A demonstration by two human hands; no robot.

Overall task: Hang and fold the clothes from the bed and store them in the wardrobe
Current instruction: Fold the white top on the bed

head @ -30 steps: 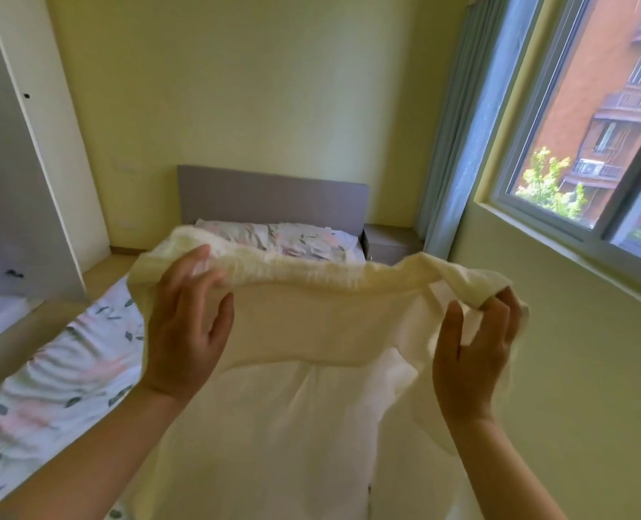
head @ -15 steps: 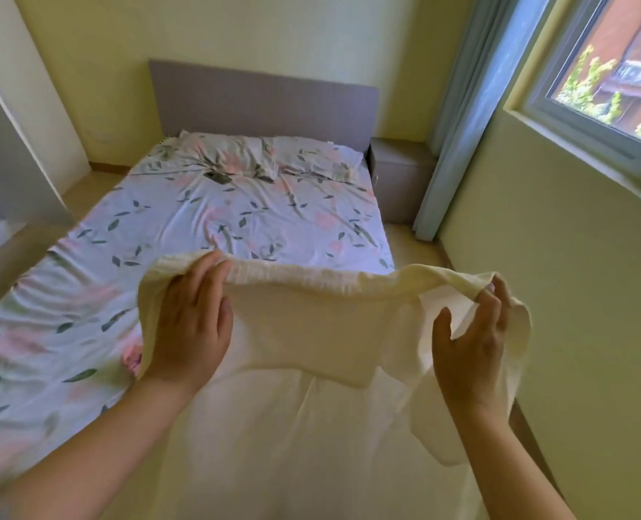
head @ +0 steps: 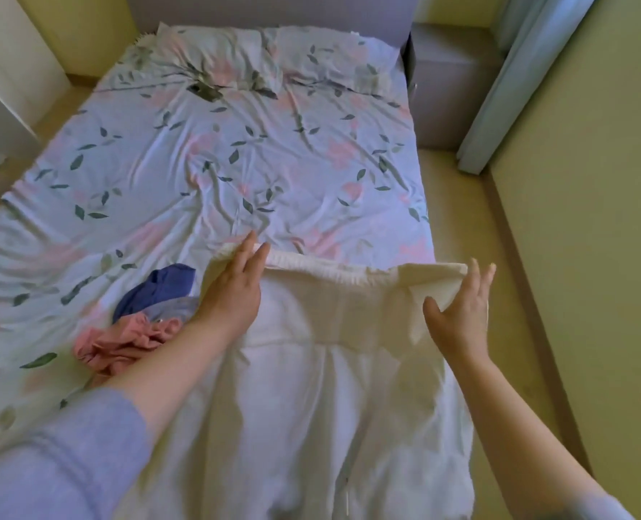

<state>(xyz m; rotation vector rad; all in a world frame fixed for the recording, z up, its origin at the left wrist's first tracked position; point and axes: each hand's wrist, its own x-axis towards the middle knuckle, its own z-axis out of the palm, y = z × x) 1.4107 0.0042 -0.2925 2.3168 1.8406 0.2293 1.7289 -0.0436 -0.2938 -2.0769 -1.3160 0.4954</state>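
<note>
A cream-white garment (head: pixel 330 388) is stretched out over the near right part of the bed (head: pixel 236 163), its gathered top edge pulled straight between my hands. My left hand (head: pixel 232 294) holds the left end of that edge, fingers laid over the fabric and thumb hidden behind it. My right hand (head: pixel 457 313) pinches the right corner between thumb and fingers, just past the bed's right side. The rest of the garment drapes toward me. A blue garment (head: pixel 157 290) and a crumpled pink garment (head: pixel 124 343) lie on the sheet beside my left forearm.
The bed has a floral sheet and pillows (head: pixel 274 58) against a grey headboard. A white wardrobe panel (head: pixel 11 69) stands at the far left. A grey nightstand (head: pixel 454 88) and a pale curtain (head: pixel 517 69) are at the far right, beside a yellow wall (head: pixel 592 257).
My view has tilted down from the wall and window to the bed. Both hands have lowered the cream garment from chest height to just above the mattress, still holding its top edge.
</note>
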